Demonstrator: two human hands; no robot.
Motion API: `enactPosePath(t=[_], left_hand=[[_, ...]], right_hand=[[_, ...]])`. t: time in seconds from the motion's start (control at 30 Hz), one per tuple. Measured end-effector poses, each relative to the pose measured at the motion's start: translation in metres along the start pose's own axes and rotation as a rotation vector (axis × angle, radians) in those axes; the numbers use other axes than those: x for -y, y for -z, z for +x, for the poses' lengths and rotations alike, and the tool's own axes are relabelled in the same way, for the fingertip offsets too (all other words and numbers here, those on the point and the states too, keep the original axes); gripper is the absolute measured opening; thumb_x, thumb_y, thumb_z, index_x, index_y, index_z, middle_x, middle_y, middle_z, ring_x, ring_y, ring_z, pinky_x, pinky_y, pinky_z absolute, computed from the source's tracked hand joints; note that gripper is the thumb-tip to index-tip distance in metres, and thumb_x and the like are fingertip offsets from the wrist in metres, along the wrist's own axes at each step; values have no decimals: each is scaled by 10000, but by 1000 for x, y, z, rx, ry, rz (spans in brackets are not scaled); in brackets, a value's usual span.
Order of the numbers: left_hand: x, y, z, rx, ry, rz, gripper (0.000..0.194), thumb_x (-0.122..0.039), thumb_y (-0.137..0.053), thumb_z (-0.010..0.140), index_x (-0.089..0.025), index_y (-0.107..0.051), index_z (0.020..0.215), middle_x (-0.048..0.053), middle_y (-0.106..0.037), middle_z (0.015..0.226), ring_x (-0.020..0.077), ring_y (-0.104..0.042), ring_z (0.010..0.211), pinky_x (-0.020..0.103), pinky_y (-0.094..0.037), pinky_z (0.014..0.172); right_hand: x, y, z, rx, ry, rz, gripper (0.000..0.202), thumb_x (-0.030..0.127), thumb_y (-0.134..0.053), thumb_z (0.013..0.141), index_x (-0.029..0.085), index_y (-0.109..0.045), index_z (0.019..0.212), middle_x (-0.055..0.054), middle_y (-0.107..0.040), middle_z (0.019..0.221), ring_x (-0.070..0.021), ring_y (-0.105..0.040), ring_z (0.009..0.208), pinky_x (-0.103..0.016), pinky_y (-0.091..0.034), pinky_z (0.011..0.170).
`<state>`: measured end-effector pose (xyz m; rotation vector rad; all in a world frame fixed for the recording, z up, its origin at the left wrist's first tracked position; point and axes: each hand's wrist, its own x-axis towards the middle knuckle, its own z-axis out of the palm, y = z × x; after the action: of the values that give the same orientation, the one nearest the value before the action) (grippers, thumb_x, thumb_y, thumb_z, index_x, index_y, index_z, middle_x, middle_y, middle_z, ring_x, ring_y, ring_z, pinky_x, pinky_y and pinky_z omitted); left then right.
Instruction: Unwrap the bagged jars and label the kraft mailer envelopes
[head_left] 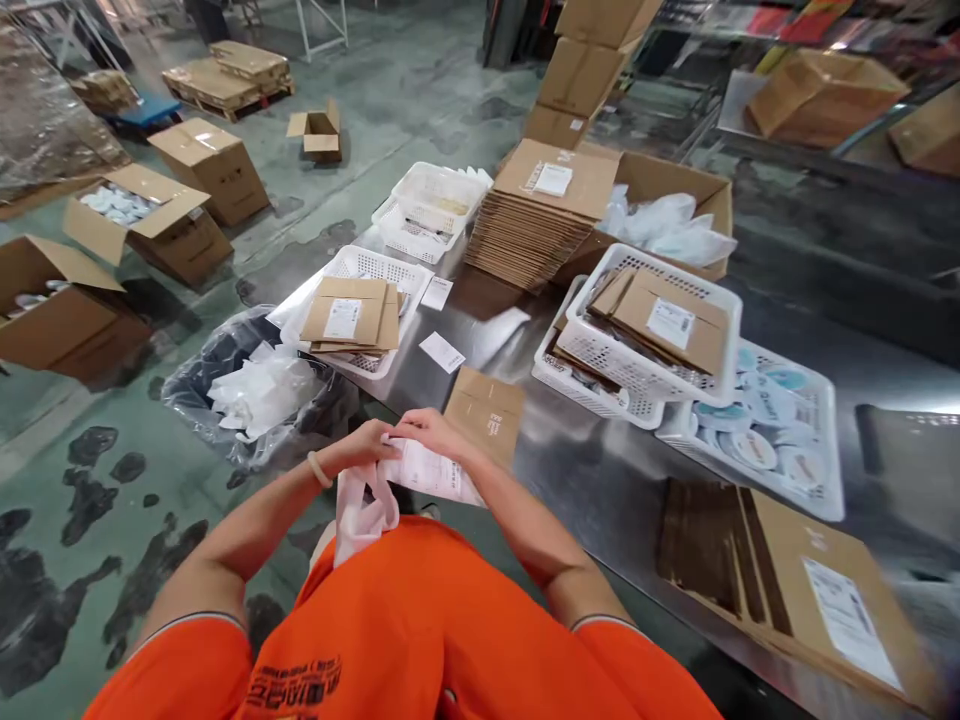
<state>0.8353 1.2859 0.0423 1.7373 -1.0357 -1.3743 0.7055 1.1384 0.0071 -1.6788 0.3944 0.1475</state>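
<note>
Both hands meet in front of my orange shirt, near the steel table's edge. My left hand point(367, 443) is closed on a white label sheet point(431, 472) at its left end. The fingers of my right hand point(433, 432) pinch the same sheet along its top. A strip of whitish backing paper point(366, 510) hangs in loops below my left hand. Just beyond my right hand, a flat brown carton point(487, 410) lies on the table point(517, 365). Two small white slips point(442, 352) lie farther back.
White baskets point(645, 320) hold labelled flat cartons, and another holds round packs point(750, 450). A carton stack point(532, 220) stands behind. Left of the table is a lined bin point(262, 395) with crumpled white paper. Open boxes point(67, 310) sit on the floor; labelled cartons point(810, 590) lie right.
</note>
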Motion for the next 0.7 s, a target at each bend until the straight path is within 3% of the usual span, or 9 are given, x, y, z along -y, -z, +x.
enactPosePath(t=[0.07, 0.13, 0.23, 0.3, 0.4, 0.5, 0.57, 0.63, 0.7], left_hand=[[6, 12, -1, -3, 38, -2, 328, -458, -748, 670, -149, -656, 730, -38, -568, 631, 145, -521, 649, 253, -393, 605], [9, 30, -6, -3, 21, 14, 335, -471, -725, 682, -169, -583, 655, -57, -473, 593, 115, -428, 620, 243, -320, 578], [11, 50, -10, 29, -53, 35, 439, -528, -684, 759, -198, -455, 583, -61, -365, 570, 102, -333, 600, 254, -255, 562], [15, 62, -11, 29, -93, 20, 507, -583, -657, 803, -216, -398, 567, -57, -329, 565, 104, -309, 585, 266, -252, 555], [34, 99, -19, -252, -91, 46, 526, -631, -617, 844, -231, -407, 575, -39, -359, 565, 121, -358, 576, 277, -306, 553], [66, 162, -40, -659, -40, 159, 465, -580, -572, 912, -236, -475, 615, -9, -428, 589, 162, -456, 636, 299, -376, 608], [91, 202, -55, -844, 15, 258, 455, -544, -556, 943, -233, -487, 618, 20, -474, 610, 204, -555, 728, 326, -429, 693], [112, 230, -64, -923, 61, 346, 460, -558, -575, 943, -214, -540, 640, 84, -586, 688, 278, -653, 905, 373, -478, 813], [124, 241, -63, -882, 65, 396, 467, -628, -645, 892, -180, -655, 763, 190, -715, 924, 395, -650, 1161, 452, -497, 942]], right_hand=[[4, 9, -4, 82, -76, 176, 531, 688, -719, 806, 171, -737, 926, 14, -649, 709, -119, -506, 608, -240, -357, 574], [8, 14, -8, 184, -104, 254, 624, 749, -767, 742, 162, -721, 950, 27, -634, 716, -104, -493, 595, -230, -353, 561], [15, 5, -3, 259, -84, 257, 611, 752, -803, 720, 164, -642, 759, 60, -527, 620, -73, -408, 551, -217, -283, 524], [20, -6, 7, 230, -79, 275, 621, 750, -803, 719, 174, -580, 662, 68, -474, 569, -66, -374, 525, -221, -254, 508], [22, -16, 24, 55, -102, 344, 593, 726, -823, 681, 178, -601, 643, 45, -536, 564, -90, -453, 516, -233, -310, 512], [20, -18, 39, -223, -87, 394, 518, 664, -836, 668, 185, -637, 669, 21, -609, 581, -128, -536, 540, -244, -364, 522], [20, -19, 50, -392, -39, 451, 461, 615, -840, 673, 193, -662, 720, 17, -641, 604, -146, -567, 566, -254, -403, 537], [23, -24, 63, -547, 22, 532, 429, 577, -846, 671, 200, -686, 796, 17, -670, 645, -157, -587, 594, -272, -451, 568], [28, -34, 79, -711, 85, 601, 430, 565, -848, 669, 210, -681, 846, 22, -677, 673, -158, -585, 607, -284, -474, 585]])
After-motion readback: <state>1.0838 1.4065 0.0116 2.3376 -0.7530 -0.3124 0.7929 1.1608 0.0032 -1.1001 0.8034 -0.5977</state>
